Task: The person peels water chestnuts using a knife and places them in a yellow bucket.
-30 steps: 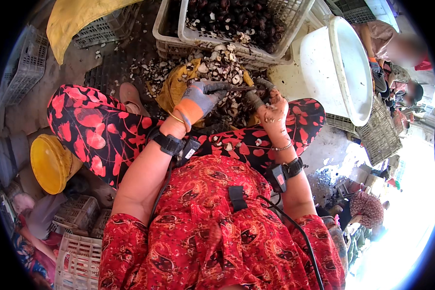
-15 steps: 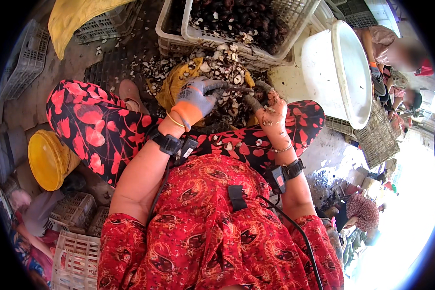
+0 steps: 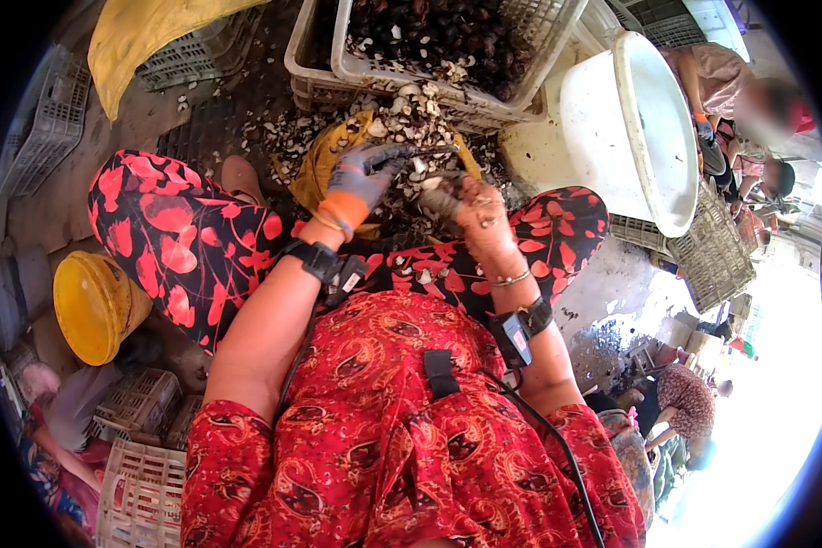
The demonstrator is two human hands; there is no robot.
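My left hand (image 3: 363,178), in a grey and orange glove, is over a heap of pale peelings and dark scraps (image 3: 409,111). Its fingers bend to the right, and a slim dark thing (image 3: 434,149) runs out from their tips; its kind is unclear. Close by on the right is my bare, dirt-smeared right hand (image 3: 480,217). Its fingers, some in dark covers, curl inward toward the left; what they hold is hidden. A yellow sack or cloth (image 3: 315,169) lies beside the left hand, under some of the peelings.
Ahead, stacked pale plastic crates (image 3: 338,50) hold dark brown, round produce like water chestnuts (image 3: 438,36). A large white tub (image 3: 653,137) stands tilted at the right. To the left are a yellow bucket (image 3: 91,306) and a crate (image 3: 50,128). Other people sit at both sides.
My right hand has moved left, nearer the left hand, and its fingers have curled in from a more spread pose. My left hand has shifted only slightly.
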